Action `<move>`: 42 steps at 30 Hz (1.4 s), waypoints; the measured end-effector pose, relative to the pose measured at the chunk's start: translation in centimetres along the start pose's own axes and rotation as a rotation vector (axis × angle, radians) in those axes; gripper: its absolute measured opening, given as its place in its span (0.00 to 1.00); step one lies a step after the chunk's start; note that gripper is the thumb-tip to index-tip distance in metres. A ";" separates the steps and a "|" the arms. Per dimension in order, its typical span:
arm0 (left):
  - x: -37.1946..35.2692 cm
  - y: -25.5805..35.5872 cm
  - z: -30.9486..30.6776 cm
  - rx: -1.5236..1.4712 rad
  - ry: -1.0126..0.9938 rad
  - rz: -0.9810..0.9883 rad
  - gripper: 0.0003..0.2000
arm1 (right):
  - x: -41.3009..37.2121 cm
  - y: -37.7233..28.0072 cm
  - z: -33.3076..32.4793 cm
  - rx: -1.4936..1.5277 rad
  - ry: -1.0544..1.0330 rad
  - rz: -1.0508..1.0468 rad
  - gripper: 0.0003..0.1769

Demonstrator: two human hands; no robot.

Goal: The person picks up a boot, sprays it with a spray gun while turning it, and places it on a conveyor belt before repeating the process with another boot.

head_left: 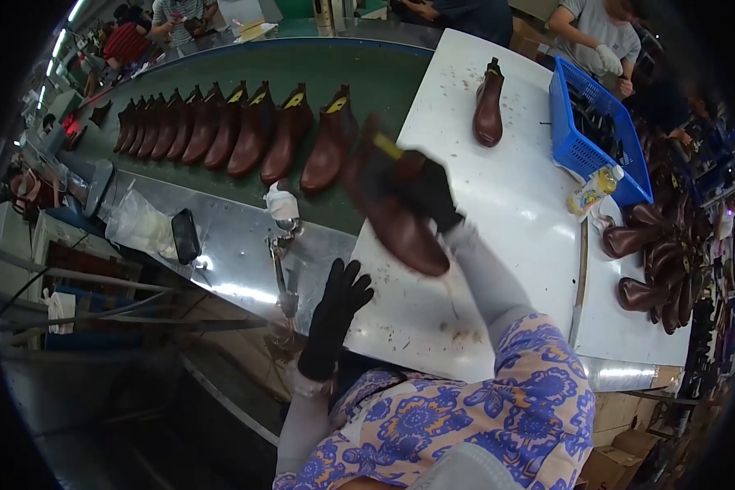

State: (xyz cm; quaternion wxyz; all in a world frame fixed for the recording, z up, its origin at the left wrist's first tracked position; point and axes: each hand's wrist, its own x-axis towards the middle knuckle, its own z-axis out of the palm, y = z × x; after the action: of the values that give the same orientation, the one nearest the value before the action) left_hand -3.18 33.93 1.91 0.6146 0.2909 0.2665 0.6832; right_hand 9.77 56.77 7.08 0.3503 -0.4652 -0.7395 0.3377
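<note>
My right hand [433, 192], in a black glove, grips a brown ankle boot [408, 241] by its upper part. The boot is tilted over the white table, toe toward me, and its top is blurred by motion. My left hand [336, 310], also black-gloved, hangs over the table's near left edge with fingers stretched and nothing in it. A long row of similar brown boots [247, 135] stands on the green belt [384, 77], several with yellow inside the top. One more boot [488, 106] sits alone at the far side of the white table [514, 212].
On the right are a blue basket [641, 175] of dark parts, a bottle [596, 189] with yellow contents and a pile of brown boots [670, 261]. A phone [185, 237] and a plastic bag [143, 224] lie on the metal ledge. Other people work across the belt.
</note>
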 end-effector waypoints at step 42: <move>-8.2 9.0 -2.6 0.275 0.174 0.696 0.33 | 5.5 -22.5 0.3 -0.437 -0.446 -0.967 0.29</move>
State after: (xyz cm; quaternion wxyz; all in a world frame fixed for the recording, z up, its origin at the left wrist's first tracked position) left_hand -10.56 24.84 6.05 0.2762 0.3844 0.2921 0.8310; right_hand -2.44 54.11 26.63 0.1960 -0.0536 -0.9767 0.0683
